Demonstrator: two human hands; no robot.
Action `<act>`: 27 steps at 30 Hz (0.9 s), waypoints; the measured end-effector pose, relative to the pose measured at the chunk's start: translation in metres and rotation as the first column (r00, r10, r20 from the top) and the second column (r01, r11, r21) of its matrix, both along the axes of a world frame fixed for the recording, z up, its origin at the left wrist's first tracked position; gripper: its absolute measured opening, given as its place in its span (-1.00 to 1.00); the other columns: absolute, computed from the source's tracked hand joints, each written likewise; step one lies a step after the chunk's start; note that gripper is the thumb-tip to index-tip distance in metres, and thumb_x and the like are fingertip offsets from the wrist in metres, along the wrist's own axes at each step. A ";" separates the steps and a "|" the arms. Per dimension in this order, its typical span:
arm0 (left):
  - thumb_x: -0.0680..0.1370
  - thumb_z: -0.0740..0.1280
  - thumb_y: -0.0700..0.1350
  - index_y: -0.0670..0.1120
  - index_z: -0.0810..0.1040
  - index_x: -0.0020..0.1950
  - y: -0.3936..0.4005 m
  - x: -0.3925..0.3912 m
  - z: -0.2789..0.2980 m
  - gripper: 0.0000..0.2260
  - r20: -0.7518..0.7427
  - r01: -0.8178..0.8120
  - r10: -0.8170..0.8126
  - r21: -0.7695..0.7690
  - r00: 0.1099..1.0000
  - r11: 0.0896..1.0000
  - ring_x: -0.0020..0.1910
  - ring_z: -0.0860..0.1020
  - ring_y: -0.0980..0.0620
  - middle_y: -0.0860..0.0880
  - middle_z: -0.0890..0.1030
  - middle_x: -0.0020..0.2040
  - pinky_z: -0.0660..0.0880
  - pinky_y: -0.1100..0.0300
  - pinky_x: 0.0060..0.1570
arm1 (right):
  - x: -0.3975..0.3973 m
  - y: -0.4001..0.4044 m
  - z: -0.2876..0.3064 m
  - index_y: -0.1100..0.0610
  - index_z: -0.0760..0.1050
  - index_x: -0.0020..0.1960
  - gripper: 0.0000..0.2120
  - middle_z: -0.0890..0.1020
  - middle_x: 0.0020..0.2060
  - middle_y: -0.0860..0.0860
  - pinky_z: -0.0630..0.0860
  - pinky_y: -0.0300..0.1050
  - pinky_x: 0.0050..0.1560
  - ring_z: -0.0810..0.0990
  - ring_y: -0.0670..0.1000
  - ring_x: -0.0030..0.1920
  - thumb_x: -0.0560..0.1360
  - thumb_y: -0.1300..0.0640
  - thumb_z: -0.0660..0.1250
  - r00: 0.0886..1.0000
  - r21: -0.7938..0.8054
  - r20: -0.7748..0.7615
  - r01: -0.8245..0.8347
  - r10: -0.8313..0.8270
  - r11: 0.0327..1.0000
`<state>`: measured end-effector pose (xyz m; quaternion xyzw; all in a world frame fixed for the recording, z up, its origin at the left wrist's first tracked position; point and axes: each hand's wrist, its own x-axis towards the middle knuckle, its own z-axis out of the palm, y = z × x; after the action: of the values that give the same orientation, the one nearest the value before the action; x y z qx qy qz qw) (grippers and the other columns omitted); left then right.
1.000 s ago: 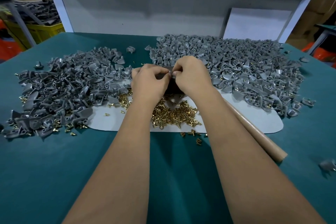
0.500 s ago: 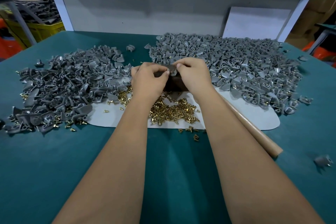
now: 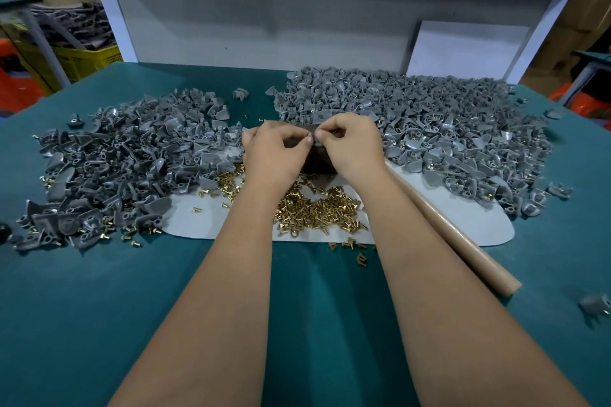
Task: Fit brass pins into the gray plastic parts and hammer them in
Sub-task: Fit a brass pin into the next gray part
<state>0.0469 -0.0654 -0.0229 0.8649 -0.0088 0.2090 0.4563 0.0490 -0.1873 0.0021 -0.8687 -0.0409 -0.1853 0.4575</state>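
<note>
My left hand point(image 3: 274, 152) and my right hand point(image 3: 347, 145) meet above a dark block point(image 3: 319, 162) on the white mat point(image 3: 463, 218). Between their fingertips both pinch one small gray plastic part point(image 3: 313, 139), mostly hidden by the fingers. No pin shows in the fingers. A heap of loose brass pins point(image 3: 317, 211) lies on the mat just below my wrists. Gray plastic parts form a big pile on the left point(image 3: 115, 158) and a bigger pile on the right point(image 3: 446, 129). A tan hammer handle point(image 3: 463, 244) runs under my right forearm; its head is hidden.
The green table point(image 3: 82, 307) carries a stray gray part point(image 3: 595, 304) at the right edge and another point(image 3: 239, 93) at the back. A white frame and gray back panel point(image 3: 264, 16) close the far side. A yellow crate point(image 3: 82, 59) with parts stands beyond the left corner.
Both hands have stayed together over the dark block, with small finger shifts on the gray part. The camera view has drifted slightly.
</note>
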 end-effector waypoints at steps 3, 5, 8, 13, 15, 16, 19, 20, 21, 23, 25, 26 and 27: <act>0.54 0.38 0.01 0.10 0.69 0.02 0.000 0.000 -0.001 -0.89 0.004 0.004 -0.004 -0.006 1.000 1.000 0.27 0.27 -0.09 0.07 0.52 0.05 0.14 0.20 0.10 | 0.002 0.001 0.000 -0.02 0.54 -0.25 -0.82 0.50 -0.33 -0.22 0.29 -0.34 -0.28 0.44 -0.24 -0.28 0.49 0.18 0.40 1.000 -0.023 -0.007 0.011 -0.011 1.000; 0.55 0.38 0.01 0.10 0.69 0.03 0.000 0.001 -0.001 -0.88 0.003 0.007 -0.007 -0.008 1.000 1.000 0.27 0.26 -0.09 0.09 0.49 0.02 0.14 0.21 0.10 | 0.002 0.001 0.001 -0.02 0.53 -0.25 -0.82 0.49 -0.35 -0.22 0.30 -0.30 -0.26 0.43 -0.24 -0.30 0.49 0.19 0.40 1.000 -0.034 -0.013 0.015 -0.016 0.999; 0.55 0.38 0.01 0.09 0.69 0.05 0.000 0.001 -0.001 -0.87 0.003 0.005 -0.005 -0.002 1.000 1.000 0.28 0.26 -0.10 0.08 0.51 0.05 0.12 0.23 0.09 | 0.003 0.003 0.002 -0.02 0.54 -0.25 -0.82 0.50 -0.36 -0.20 0.35 -0.24 -0.18 0.43 -0.22 -0.31 0.50 0.18 0.39 0.999 -0.054 -0.029 0.041 -0.043 0.998; 0.55 0.38 0.02 0.11 0.69 0.05 0.000 0.002 -0.001 -0.87 -0.003 -0.001 0.001 0.002 1.000 1.000 0.28 0.27 -0.09 0.04 0.56 0.12 0.12 0.26 0.07 | 0.002 0.007 0.002 -0.02 0.55 -0.25 -0.83 0.48 -0.37 -0.19 0.33 -0.24 -0.19 0.42 -0.21 -0.34 0.50 0.17 0.39 0.996 -0.088 -0.007 0.084 -0.085 0.993; 0.55 0.38 0.02 0.11 0.69 0.05 -0.001 0.001 -0.001 -0.87 -0.005 -0.003 0.003 0.001 1.000 1.000 0.29 0.26 -0.08 0.04 0.56 0.13 0.11 0.26 0.07 | 0.000 0.008 0.000 0.03 0.59 -0.22 -0.87 0.51 -0.32 -0.14 0.33 -0.24 -0.16 0.45 -0.15 -0.30 0.50 0.17 0.39 0.995 -0.087 0.025 0.099 -0.097 0.991; 0.55 0.38 0.02 0.11 0.69 0.05 -0.001 0.002 -0.001 -0.87 -0.005 -0.002 0.002 -0.001 1.000 1.000 0.29 0.26 -0.08 0.04 0.56 0.13 0.11 0.26 0.08 | -0.001 0.008 -0.001 0.05 0.60 -0.20 -0.89 0.53 -0.28 -0.13 0.34 -0.23 -0.14 0.47 -0.11 -0.25 0.50 0.17 0.39 0.994 -0.089 0.041 0.105 -0.101 0.991; 0.55 0.37 0.02 0.11 0.68 0.04 0.000 0.001 -0.001 -0.87 -0.004 0.003 -0.003 0.001 1.000 1.000 0.30 0.26 -0.06 0.05 0.57 0.14 0.09 0.28 0.08 | -0.002 0.008 -0.004 0.07 0.60 -0.20 -0.90 0.54 -0.19 -0.10 0.38 -0.19 -0.07 0.48 -0.08 -0.14 0.49 0.18 0.38 0.992 -0.107 0.078 0.107 -0.099 0.989; 0.55 0.37 0.03 0.12 0.68 0.05 0.000 0.001 -0.001 -0.87 -0.006 0.004 -0.004 0.007 1.000 1.000 0.31 0.27 -0.05 0.05 0.57 0.14 0.09 0.29 0.08 | -0.002 0.008 -0.005 0.07 0.60 -0.20 -0.90 0.55 -0.17 -0.10 0.37 -0.19 -0.05 0.47 -0.07 -0.11 0.49 0.18 0.38 0.991 -0.118 0.089 0.108 -0.098 0.987; 0.55 0.37 0.03 0.12 0.68 0.05 0.000 0.002 -0.001 -0.87 -0.008 0.005 -0.005 0.012 1.000 1.000 0.31 0.28 -0.05 0.05 0.57 0.15 0.08 0.29 0.08 | -0.002 0.008 -0.005 0.07 0.59 -0.21 -0.89 0.55 -0.15 -0.10 0.36 -0.19 -0.05 0.47 -0.06 -0.09 0.49 0.18 0.38 0.990 -0.126 0.096 0.111 -0.099 0.986; 0.55 0.37 0.02 0.11 0.68 0.06 0.001 0.002 -0.001 -0.86 -0.014 0.006 -0.006 0.008 1.000 1.000 0.32 0.28 -0.05 0.04 0.57 0.15 0.08 0.29 0.08 | -0.001 0.009 -0.003 0.02 0.56 -0.25 -0.85 0.54 -0.19 -0.11 0.35 -0.20 -0.09 0.48 -0.08 -0.15 0.49 0.18 0.38 0.991 -0.127 0.081 0.118 -0.108 0.985; 0.55 0.37 0.01 0.11 0.68 0.05 0.000 0.002 -0.001 -0.87 -0.016 0.005 -0.005 -0.006 1.000 1.000 0.32 0.26 -0.06 0.04 0.57 0.16 0.09 0.29 0.09 | 0.000 0.008 -0.001 -0.03 0.52 -0.29 -0.79 0.52 -0.30 -0.14 0.35 -0.22 -0.16 0.45 -0.17 -0.29 0.49 0.17 0.39 0.993 -0.103 0.037 0.117 -0.114 0.988; 0.55 0.37 0.01 0.11 0.68 0.05 0.000 0.001 -0.001 -0.88 -0.015 0.002 -0.003 -0.014 1.000 1.000 0.32 0.25 -0.07 0.04 0.57 0.16 0.10 0.28 0.10 | 0.001 0.008 0.000 -0.05 0.52 -0.30 -0.78 0.52 -0.34 -0.16 0.35 -0.23 -0.20 0.44 -0.20 -0.32 0.49 0.17 0.39 0.994 -0.086 0.009 0.113 -0.113 0.990; 0.55 0.38 0.01 0.11 0.68 0.04 -0.001 0.001 -0.001 -0.88 -0.014 -0.001 0.001 -0.022 1.000 1.000 0.32 0.25 -0.07 0.04 0.57 0.16 0.10 0.28 0.11 | 0.002 0.007 0.002 -0.05 0.53 -0.31 -0.77 0.52 -0.37 -0.16 0.35 -0.24 -0.24 0.44 -0.21 -0.33 0.48 0.17 0.40 0.994 -0.074 -0.017 0.110 -0.112 0.991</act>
<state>0.0474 -0.0664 -0.0236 0.8614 -0.0027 0.2031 0.4655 0.0508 -0.1798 0.0039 -0.8877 0.0057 -0.1995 0.4149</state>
